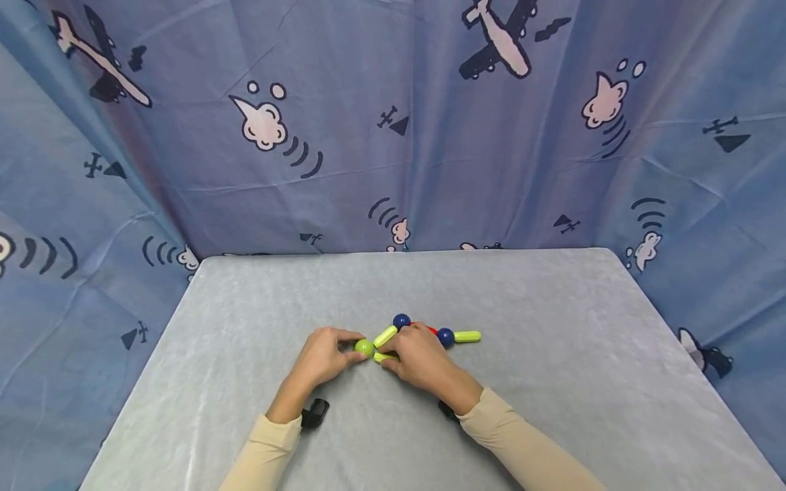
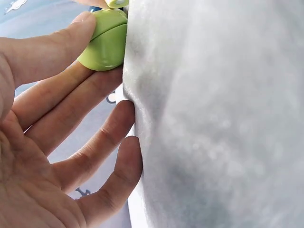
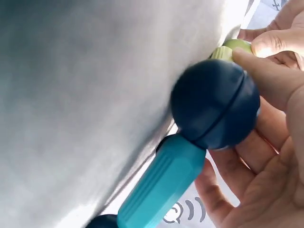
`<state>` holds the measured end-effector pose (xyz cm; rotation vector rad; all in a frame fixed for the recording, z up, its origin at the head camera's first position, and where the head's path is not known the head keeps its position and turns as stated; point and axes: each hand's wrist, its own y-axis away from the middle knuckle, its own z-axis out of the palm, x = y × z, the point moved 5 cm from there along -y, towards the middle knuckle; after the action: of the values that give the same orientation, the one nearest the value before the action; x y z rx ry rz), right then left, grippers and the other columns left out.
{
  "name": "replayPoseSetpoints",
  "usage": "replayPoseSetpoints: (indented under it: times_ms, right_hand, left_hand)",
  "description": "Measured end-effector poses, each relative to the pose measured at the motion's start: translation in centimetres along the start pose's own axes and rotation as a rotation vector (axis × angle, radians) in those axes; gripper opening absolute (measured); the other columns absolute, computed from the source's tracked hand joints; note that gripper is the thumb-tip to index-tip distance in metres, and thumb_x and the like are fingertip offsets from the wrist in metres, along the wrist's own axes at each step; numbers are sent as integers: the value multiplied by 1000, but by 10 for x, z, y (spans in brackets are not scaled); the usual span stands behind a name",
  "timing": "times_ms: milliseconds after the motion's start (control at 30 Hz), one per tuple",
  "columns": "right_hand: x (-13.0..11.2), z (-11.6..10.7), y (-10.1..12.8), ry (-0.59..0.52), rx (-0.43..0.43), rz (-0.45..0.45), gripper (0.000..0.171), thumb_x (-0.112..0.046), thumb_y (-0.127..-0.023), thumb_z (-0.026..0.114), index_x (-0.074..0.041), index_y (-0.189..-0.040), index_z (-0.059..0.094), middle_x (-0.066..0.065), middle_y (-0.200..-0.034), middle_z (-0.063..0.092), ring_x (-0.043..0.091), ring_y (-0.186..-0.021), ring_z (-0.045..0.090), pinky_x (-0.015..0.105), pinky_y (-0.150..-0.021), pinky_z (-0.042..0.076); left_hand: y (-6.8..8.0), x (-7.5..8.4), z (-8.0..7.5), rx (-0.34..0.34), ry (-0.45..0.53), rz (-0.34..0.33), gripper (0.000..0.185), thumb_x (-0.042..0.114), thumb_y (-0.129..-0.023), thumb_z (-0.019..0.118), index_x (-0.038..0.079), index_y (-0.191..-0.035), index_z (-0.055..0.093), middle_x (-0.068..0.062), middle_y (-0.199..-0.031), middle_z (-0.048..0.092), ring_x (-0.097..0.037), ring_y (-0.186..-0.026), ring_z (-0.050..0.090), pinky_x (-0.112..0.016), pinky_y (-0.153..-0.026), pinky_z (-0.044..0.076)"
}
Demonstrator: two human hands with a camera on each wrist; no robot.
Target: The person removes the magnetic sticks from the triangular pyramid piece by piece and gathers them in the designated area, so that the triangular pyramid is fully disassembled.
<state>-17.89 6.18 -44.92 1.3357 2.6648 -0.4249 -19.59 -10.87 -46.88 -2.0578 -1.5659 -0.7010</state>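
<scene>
In the head view my left hand (image 1: pixel 321 356) pinches a light green ball (image 1: pixel 364 348) between thumb and fingers. The left wrist view shows a seam round this green ball (image 2: pixel 105 45) and the other fingertips touching the cloth. My right hand (image 1: pixel 426 356) holds a yellow-green rod (image 1: pixel 383 357) whose end points at the green ball. Another yellow-green rod (image 1: pixel 385 336) slants up to a dark blue ball (image 1: pixel 402 321). Close to the right palm are a dark blue ball (image 3: pixel 213 102) and a teal rod (image 3: pixel 164 183) joined to it; the hand hides these from above.
Beyond the right fingers, a partly hidden red rod (image 1: pixel 432 331) leads to a second blue ball (image 1: pixel 445 337), with a yellow-green rod (image 1: pixel 468 336) on its right. A grey cloth (image 1: pixel 552 307) covers the table. Blue patterned curtains (image 1: pixel 344 136) stand behind and beside it.
</scene>
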Motion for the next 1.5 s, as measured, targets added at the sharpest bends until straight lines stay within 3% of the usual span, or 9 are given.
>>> replayPoseSetpoints:
  times_ms: [100,267,500,767,1233,1500]
  right_hand:
    - [1,-1,1,-13,19,-6,21,-32,-81,82,-23,-100,81,-11,-95,77,10,-90,70,38,-90,49]
    - [12,-11,8,-57,15,68,25,-31,-84,80,-20,-106,78,-8,-96,76,13,-91,68,41,-96,47]
    - [60,-40,31,-110,59,218,30,-26,-83,81,-17,-111,77,-2,-104,76,22,-103,68,49,-100,45]
    - [101,-32,55,-188,-64,163,39,-26,-88,76,-17,-125,69,1,-123,70,25,-118,64,51,-102,48]
    - [105,-27,65,-197,-41,209,34,-22,-89,76,-19,-122,69,-1,-120,71,21,-112,66,47,-99,52]
    - [106,-31,63,-90,-119,135,37,-32,-93,71,-21,-127,65,-1,-123,69,20,-113,65,46,-99,51]
  left_hand:
    - [-1,0,0,-2,5,0,28,29,-77,86,21,-103,80,2,-109,77,-24,-109,70,-44,-94,53]
    - [-1,-1,2,-15,2,2,29,31,-78,85,21,-105,80,1,-110,76,-24,-110,69,-44,-95,53]
    - [0,-3,3,-37,4,-43,31,32,-79,84,23,-108,79,2,-113,75,-25,-115,67,-45,-100,50]
    - [1,-4,0,-37,11,-39,30,31,-79,84,22,-107,79,3,-111,76,-25,-114,67,-46,-99,50]
    - [4,-4,1,-34,25,-37,30,32,-81,82,22,-108,78,3,-110,76,-25,-113,68,-46,-99,50]
    - [2,-4,1,-27,26,-35,29,32,-81,83,22,-108,78,4,-107,77,-23,-111,69,-45,-99,50]
